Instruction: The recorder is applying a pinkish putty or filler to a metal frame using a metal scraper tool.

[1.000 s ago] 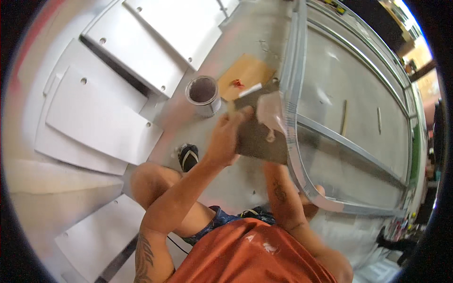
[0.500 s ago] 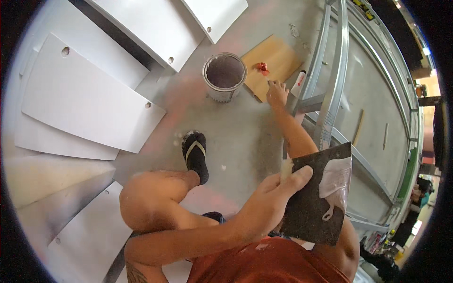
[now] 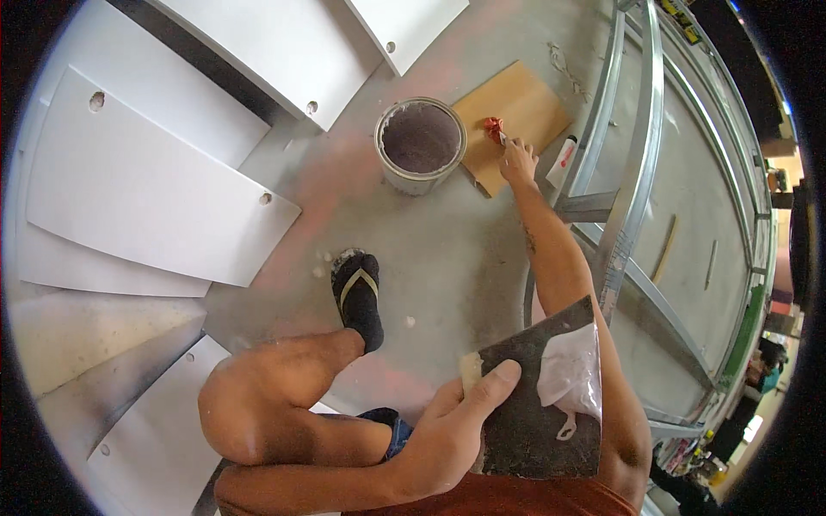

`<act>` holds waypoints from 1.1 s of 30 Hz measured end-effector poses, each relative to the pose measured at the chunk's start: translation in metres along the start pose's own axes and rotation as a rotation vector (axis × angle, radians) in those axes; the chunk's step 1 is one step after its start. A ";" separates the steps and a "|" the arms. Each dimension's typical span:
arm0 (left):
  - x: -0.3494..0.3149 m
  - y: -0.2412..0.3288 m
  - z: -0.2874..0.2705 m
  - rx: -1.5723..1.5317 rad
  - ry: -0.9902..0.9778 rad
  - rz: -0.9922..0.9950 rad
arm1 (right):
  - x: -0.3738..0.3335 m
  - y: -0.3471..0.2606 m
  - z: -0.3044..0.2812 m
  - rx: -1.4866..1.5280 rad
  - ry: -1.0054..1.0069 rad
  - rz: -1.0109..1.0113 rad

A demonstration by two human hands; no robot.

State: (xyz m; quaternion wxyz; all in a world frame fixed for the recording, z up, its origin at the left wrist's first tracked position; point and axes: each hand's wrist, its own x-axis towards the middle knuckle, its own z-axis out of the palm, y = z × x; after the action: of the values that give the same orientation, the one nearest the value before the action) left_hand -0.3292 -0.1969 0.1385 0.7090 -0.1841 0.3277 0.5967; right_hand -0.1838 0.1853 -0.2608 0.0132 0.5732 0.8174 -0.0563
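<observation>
Left hand (image 3: 452, 434) clamps dark plate (image 3: 516, 434); excess tilt could shed pale paste (image 3: 570, 370) right of that hand. Right hand (image 3: 519, 162) adjoins red lump (image 3: 492, 126); closure cannot be told.

Dressed in a rust-orange shirt (image 3: 551, 499) and dark blue shorts (image 3: 397, 435). Shod in a black sock (image 3: 366, 311) and a flip-flop (image 3: 347, 255) with a pale V-shaped strap (image 3: 362, 274). Marked with a small dark tattoo (image 3: 528, 236) on the right forearm (image 3: 557, 260). Bare at left hand (image 3: 459, 421) and right hand (image 3: 519, 163).
</observation>
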 end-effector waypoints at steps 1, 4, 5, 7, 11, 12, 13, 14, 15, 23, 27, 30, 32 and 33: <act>0.003 -0.007 0.005 0.015 -0.020 -0.049 | 0.001 -0.002 -0.001 0.009 -0.006 -0.021; 0.022 -0.039 0.025 0.028 -0.090 -0.245 | -0.005 0.021 -0.007 0.040 -0.050 -0.044; 0.021 -0.046 0.031 0.028 -0.100 -0.265 | -0.003 0.016 -0.012 0.097 -0.076 -0.075; 0.022 -0.054 0.039 0.041 -0.109 -0.268 | -0.002 0.015 -0.018 0.121 -0.082 -0.063; 0.028 -0.064 0.024 0.310 -0.040 -0.395 | -0.003 0.016 -0.024 0.109 -0.161 0.027; 0.024 -0.064 0.018 0.306 0.000 -0.359 | -0.003 0.013 -0.026 0.115 -0.156 0.023; 0.019 -0.061 0.012 0.221 0.020 -0.264 | -0.005 0.016 -0.025 0.118 -0.115 -0.016; 0.016 -0.055 0.006 0.157 0.032 -0.191 | -0.006 0.019 -0.022 0.119 -0.076 -0.054; 0.014 -0.048 0.003 0.098 0.032 -0.132 | -0.002 0.019 -0.020 0.119 -0.076 -0.049; 0.023 -0.052 0.005 -0.006 -0.158 -0.252 | 0.009 0.021 -0.003 0.017 -0.083 -0.053; 0.024 -0.061 0.010 -0.007 -0.177 -0.261 | 0.003 0.005 -0.012 0.059 -0.073 -0.153; 0.022 -0.056 0.025 0.009 -0.156 -0.232 | 0.002 0.010 -0.023 0.102 -0.136 -0.091; 0.019 -0.056 0.033 0.024 -0.152 -0.226 | -0.004 0.026 -0.027 0.196 -0.105 -0.093; 0.019 -0.060 0.031 0.032 -0.159 -0.230 | -0.009 0.031 -0.028 0.196 -0.096 -0.085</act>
State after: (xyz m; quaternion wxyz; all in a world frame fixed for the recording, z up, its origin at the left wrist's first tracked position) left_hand -0.2620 -0.1762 0.1396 0.7994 -0.1612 0.2568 0.5187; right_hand -0.1506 0.1903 -0.2349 -0.0062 0.5332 0.8299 -0.1639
